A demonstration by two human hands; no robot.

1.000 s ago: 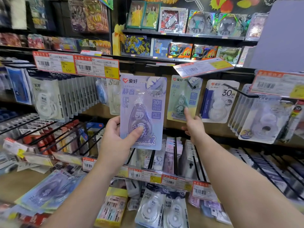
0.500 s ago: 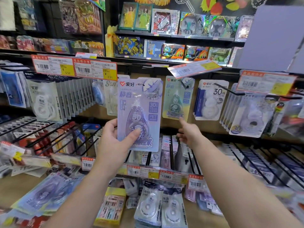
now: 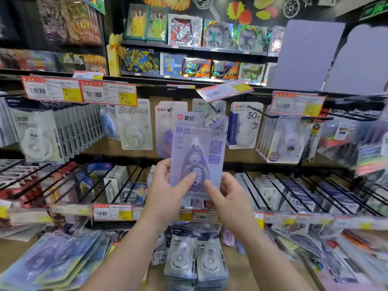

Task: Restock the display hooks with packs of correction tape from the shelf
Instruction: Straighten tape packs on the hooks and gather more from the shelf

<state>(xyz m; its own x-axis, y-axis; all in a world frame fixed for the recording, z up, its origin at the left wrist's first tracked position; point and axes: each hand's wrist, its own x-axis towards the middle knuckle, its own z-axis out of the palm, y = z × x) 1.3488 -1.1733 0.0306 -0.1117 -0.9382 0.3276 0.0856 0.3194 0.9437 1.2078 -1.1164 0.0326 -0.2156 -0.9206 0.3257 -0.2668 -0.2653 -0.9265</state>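
Observation:
I hold a purple pack of correction tape (image 3: 198, 152) upright in front of the display hooks. My left hand (image 3: 168, 190) grips its lower left edge with the thumb on the front. My right hand (image 3: 226, 196) pinches its lower right corner. Behind the pack's top, a green pack (image 3: 199, 105) hangs on a black hook (image 3: 216, 108). Another purple pack (image 3: 165, 131) hangs just to the left. A pile of purple packs (image 3: 48, 261) lies on the shelf at the lower left.
A tilted price tag (image 3: 224, 90) sticks out above the hook. White tape packs (image 3: 195, 257) stand on the shelf below my hands. Rows of bare black hooks (image 3: 273, 190) and hanging packs fill both sides. Toy boxes (image 3: 184, 30) line the upper shelves.
My right hand left the green hanging pack and now takes the purple pack's lower right corner. The pack has shifted right, in front of the green pack's hook.

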